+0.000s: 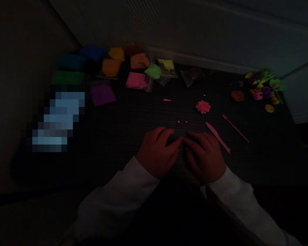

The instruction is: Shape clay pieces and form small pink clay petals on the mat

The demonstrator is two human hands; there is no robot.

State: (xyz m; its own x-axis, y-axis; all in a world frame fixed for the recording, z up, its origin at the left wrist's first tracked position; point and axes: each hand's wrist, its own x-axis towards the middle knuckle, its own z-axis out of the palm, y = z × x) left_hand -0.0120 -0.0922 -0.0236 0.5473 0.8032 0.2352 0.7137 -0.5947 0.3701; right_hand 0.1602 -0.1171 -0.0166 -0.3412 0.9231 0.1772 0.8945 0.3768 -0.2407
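Observation:
My left hand (157,152) and my right hand (205,155) meet over the dark table, their fingertips touching. Fingers on both are bent and closed in; anything pinched at the tips is too small and dim to make out. Just beyond them lie two tiny pink clay balls (178,122). Farther back is a small pink pointed piece of clay (167,100). A pink clay flower (203,107) with many petals sits beyond my right hand. Beside that hand lies a pink plastic clay knife (218,137), with a thin pink modelling tool (236,128) to its right.
Bagged clay lines the back left, including a purple pack (103,94), a pink pack (136,81) and an orange pack (111,67). At left is a blurred-out bright screen (61,119). Small colourful clay figures (265,85) crowd the back right, near a reddish lump (237,96).

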